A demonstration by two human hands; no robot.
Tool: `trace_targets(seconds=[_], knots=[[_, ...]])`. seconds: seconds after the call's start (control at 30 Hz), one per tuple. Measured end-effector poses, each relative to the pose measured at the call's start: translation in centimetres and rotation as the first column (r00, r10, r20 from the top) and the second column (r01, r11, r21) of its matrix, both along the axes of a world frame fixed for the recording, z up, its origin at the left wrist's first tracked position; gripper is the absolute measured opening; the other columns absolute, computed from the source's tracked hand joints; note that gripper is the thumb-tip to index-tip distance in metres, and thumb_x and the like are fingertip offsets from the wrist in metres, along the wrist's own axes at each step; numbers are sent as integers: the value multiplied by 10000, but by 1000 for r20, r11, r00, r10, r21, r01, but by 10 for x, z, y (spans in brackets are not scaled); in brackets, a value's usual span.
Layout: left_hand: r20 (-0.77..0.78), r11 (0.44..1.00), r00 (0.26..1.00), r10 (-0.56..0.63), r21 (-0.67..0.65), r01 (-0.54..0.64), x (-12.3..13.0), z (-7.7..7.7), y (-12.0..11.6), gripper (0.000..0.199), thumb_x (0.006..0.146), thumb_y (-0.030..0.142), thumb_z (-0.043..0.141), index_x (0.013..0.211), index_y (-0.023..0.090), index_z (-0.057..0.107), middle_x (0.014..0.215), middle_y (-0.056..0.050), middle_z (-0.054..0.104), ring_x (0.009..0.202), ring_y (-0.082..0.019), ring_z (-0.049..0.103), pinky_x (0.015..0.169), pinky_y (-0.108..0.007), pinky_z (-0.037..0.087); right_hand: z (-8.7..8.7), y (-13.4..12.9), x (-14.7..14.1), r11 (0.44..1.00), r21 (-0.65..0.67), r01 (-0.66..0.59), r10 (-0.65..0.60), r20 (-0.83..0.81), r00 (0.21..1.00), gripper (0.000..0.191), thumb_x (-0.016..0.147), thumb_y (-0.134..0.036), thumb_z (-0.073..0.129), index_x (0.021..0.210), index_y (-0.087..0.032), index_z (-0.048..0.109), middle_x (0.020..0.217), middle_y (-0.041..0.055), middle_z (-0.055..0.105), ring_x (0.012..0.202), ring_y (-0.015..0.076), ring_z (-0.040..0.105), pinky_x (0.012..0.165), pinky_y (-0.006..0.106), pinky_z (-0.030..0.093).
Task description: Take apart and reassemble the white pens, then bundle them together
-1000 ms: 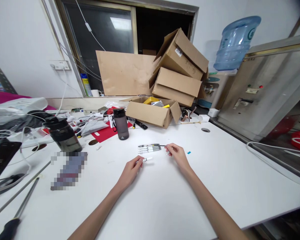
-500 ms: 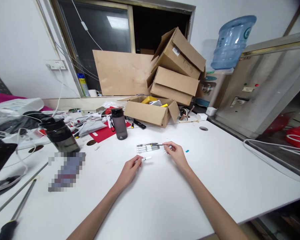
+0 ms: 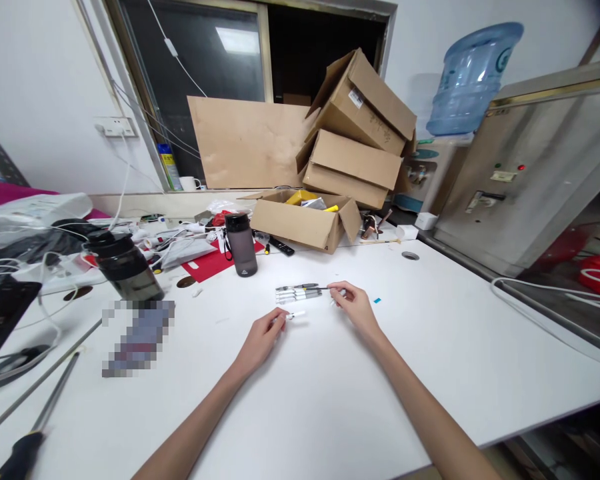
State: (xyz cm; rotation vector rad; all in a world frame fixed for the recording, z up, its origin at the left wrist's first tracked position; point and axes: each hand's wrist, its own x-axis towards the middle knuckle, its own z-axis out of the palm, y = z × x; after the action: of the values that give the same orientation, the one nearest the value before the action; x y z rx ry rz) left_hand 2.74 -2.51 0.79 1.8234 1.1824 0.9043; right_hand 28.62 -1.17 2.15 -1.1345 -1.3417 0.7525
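My left hand point(image 3: 265, 333) is closed, its fingertips pinching a white pen point(image 3: 297, 314) whose end points right, just above the table. To the right, the thumb and fingers of my right hand point(image 3: 354, 304) are closed on a pen point(image 3: 333, 302), of which a white part shows below the fingers. A thin black tip point(image 3: 325, 288) sticks out leftward from that hand, towards a row of several pens point(image 3: 295, 295) lying side by side. Whether the black tip belongs to the held pen is hidden by the fingers.
On the white table point(image 3: 300, 400), a dark bottle point(image 3: 241, 247) stands behind the pens, near an open cardboard box point(image 3: 295, 223). A blue scrap point(image 3: 377, 301) lies right of my right hand. At left are another bottle point(image 3: 127, 270), a screwdriver point(image 3: 40, 427) and tangled cables.
The whole view has shifted slightly. Both hands keep nearly the same pose beside the row of pens, still gripping what they held.
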Motion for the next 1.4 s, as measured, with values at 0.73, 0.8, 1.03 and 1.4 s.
trace_targets(seconds=[0.73,0.8,1.03,1.4], knots=[[4,1000,1000,15,14,-15,1,5,-3,418,970,545,424,901,205,658,711,18,578,650,-159,504,645,-252,377,-5,7,8,996,-81,34,-48,-170,984,523,826,-643,629,626,-165,697,594,38,591,512,129,478,499,265,372],[28,1000,999,18,11,-18,1,6,-2,414,967,544,433,947,203,667,717,19,565,647,-156,489,635,-248,374,-4,6,8,996,-79,30,-43,-178,983,512,818,-640,641,631,-166,691,596,34,585,525,131,482,510,265,379],[181,998,982,55,25,-60,-7,9,9,374,951,517,488,1032,191,652,758,9,517,645,-140,448,608,-234,372,2,2,4,999,-36,-42,36,-141,989,443,833,-601,649,707,-177,681,679,27,605,597,138,509,567,260,418],[207,993,972,114,9,-118,-12,2,15,385,900,506,551,1108,203,667,830,-4,574,616,-123,476,588,-229,401,-3,1,3,999,-8,-49,49,37,998,345,848,-527,663,907,-197,742,775,27,663,631,154,529,609,273,453]])
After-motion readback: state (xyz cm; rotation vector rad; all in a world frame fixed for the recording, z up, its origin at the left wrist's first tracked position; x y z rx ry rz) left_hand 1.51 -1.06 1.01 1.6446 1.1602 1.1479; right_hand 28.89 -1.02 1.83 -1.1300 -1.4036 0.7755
